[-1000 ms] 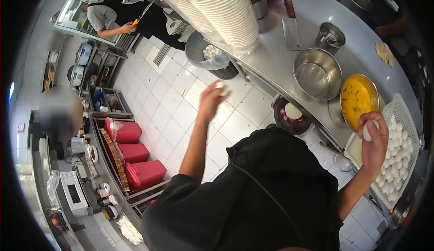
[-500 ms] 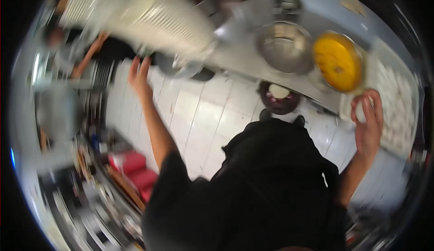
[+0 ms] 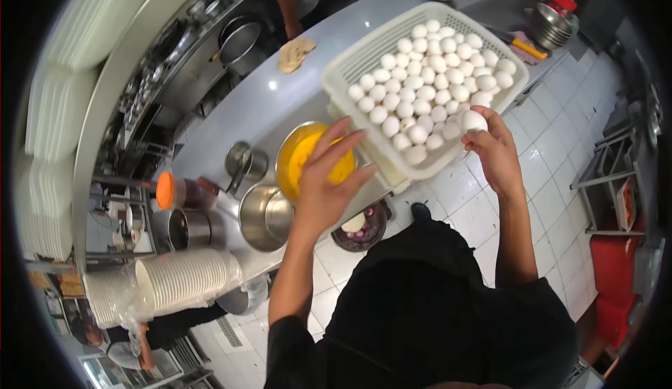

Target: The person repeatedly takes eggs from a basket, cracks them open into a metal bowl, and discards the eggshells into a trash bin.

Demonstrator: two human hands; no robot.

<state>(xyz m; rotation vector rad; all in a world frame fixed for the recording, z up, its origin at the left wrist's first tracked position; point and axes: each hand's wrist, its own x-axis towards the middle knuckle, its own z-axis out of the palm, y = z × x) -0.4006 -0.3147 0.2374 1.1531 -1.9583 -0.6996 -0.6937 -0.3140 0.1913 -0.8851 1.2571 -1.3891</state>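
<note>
My right hand (image 3: 495, 152) grips a white egg (image 3: 474, 121) at the near right corner of a white plastic basket (image 3: 357, 128). Several white eggs (image 3: 425, 95) fill that basket. My left hand (image 3: 327, 189) has its fingers spread, with nothing in it, over the right side of a metal bowl (image 3: 281, 161). Yellow yolks (image 3: 341, 168) lie in this bowl and are partly hidden by the fingers. An empty metal pot (image 3: 260, 219) stands beside the bowl.
Left on the counter (image 3: 210, 137) are a small metal pot (image 3: 245, 159), an orange-lidded container (image 3: 166, 191) and stacked white tubs (image 3: 183, 282). A cloth (image 3: 295, 55) lies at the back. Below sits a tub with onions (image 3: 360, 232). A co-worker's arm (image 3: 283, 0) shows behind; another person (image 3: 126, 350) stands lower left.
The view has swung toward the egg basket. My left hand has come from over the floor to the yolk bowl. My right hand, still holding an egg, is now at the basket's near corner.
</note>
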